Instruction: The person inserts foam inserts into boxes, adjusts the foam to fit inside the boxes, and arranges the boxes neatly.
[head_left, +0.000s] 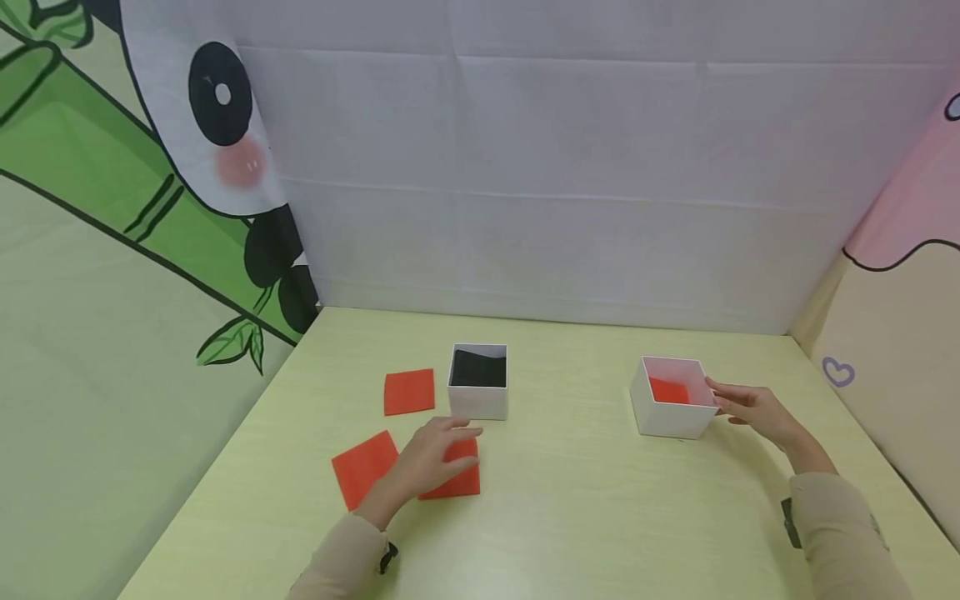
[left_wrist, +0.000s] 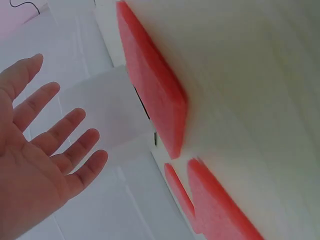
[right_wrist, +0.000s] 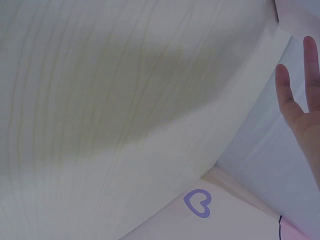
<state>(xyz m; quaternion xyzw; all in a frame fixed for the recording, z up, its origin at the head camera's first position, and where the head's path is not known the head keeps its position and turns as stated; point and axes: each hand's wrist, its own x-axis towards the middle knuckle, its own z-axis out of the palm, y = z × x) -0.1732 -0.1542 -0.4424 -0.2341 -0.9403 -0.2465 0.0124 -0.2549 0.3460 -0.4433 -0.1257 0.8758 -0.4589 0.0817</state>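
My left hand [head_left: 431, 457] hovers with spread fingers over a red square [head_left: 467, 475], partly covering it in the head view; the left wrist view shows the palm [left_wrist: 30, 175] holding nothing. Just beyond those fingers stands a white box [head_left: 478, 406] with a black piece [head_left: 478, 369] inside. Over on the right, my right hand [head_left: 753, 412] is at the right side of a second white box [head_left: 667, 423], its fingertips appearing to touch the wall. A red piece [head_left: 667, 391] lies in that box. The right wrist view catches only some extended fingers [right_wrist: 284, 82].
Two more red squares lie on the pale table: one [head_left: 408, 392] left of the black-filled box, another [head_left: 365, 467] beside my left forearm. A white cloth backdrop [head_left: 570, 192] rises behind the table, with printed panels at both sides.
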